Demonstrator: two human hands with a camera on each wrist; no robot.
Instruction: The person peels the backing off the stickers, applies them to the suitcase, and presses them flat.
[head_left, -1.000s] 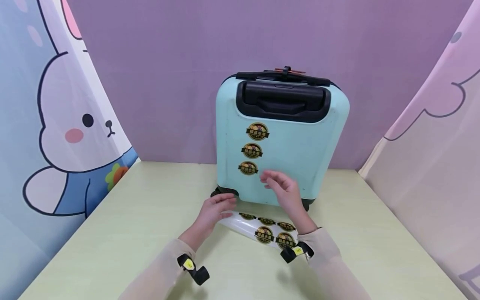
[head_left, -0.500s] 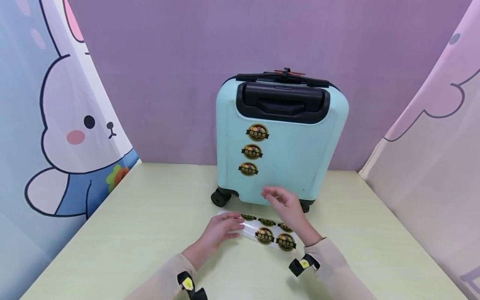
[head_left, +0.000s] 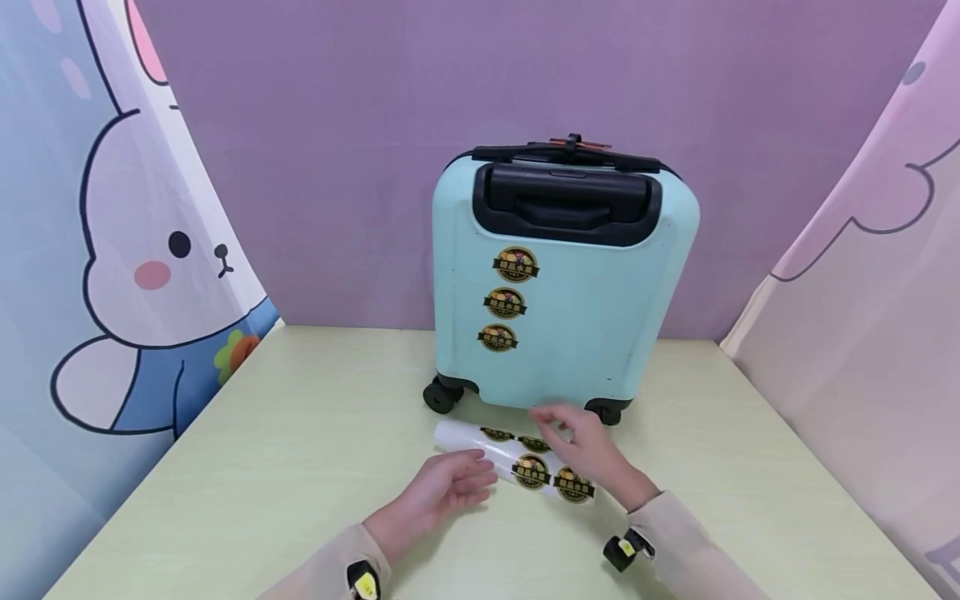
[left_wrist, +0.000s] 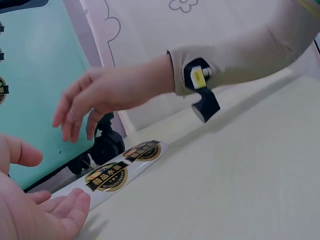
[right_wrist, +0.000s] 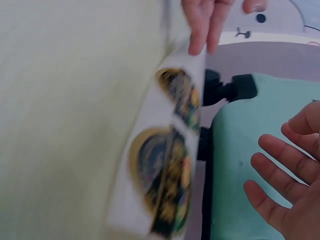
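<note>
A curled white sheet of round black-and-gold stickers (head_left: 532, 472) lies on the table before a mint-green suitcase (head_left: 577, 325). Three matching stickers (head_left: 505, 303) run down the suitcase's left half. My left hand (head_left: 438, 496) is beside the sheet's near edge, fingers loosely bent and holding nothing. Whether it touches the sheet I cannot tell. Over the sheet's right part hovers my right hand (head_left: 588, 450), hiding some stickers in the head view. Its fingers (right_wrist: 280, 175) are spread and bent in the right wrist view, with nothing between them.
The suitcase stands upright on black wheels (head_left: 442, 395), its black handle (head_left: 567, 204) pushed down. Behind it hangs a purple cloth (head_left: 315, 167). Printed curtains (head_left: 150, 225) flank the pale table (head_left: 300, 433).
My right hand has come down from the suitcase front to above the sheet. The left hand has shifted right and nearer, uncovering the sheet's left end. The suitcase stays put.
</note>
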